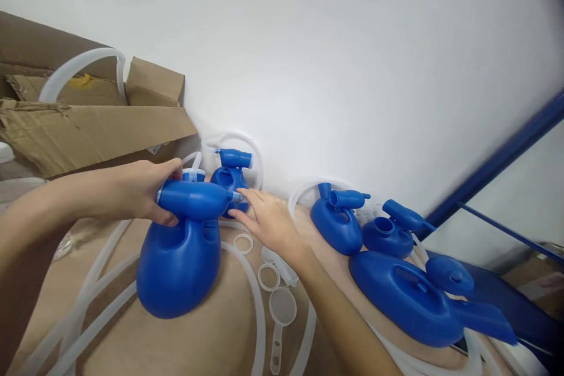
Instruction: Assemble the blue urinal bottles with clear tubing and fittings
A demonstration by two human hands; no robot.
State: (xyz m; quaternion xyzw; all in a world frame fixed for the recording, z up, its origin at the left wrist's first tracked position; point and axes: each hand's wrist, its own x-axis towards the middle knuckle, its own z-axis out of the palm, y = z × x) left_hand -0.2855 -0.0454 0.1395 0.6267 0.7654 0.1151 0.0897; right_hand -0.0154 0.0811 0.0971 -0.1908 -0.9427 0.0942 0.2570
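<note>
A blue plastic urinal bottle [178, 270] stands upright on the brown work surface in front of me. Across its top lies a blue tapered funnel piece [194, 200], roughly level. My left hand [152, 191] is wrapped round the wide left end of this funnel piece. At its narrow right end, my right hand [267, 217] pinches the clear connector [238, 197] between thumb and fingers. A white-lidded blue neck [194, 175] shows just behind the funnel piece. Farther back stands another blue bottle [229, 179] with a similar funnel piece [237, 158] on top, partly hidden by my right hand.
Several blue bottles [337, 223] and funnel pieces [403, 215] lie at the right. White hoses [103, 320] curl over the surface. Clear rings [268, 277] and a round strainer-like piece with a handle [282, 306] lie near my right forearm. A cardboard box [97, 129] stands at left.
</note>
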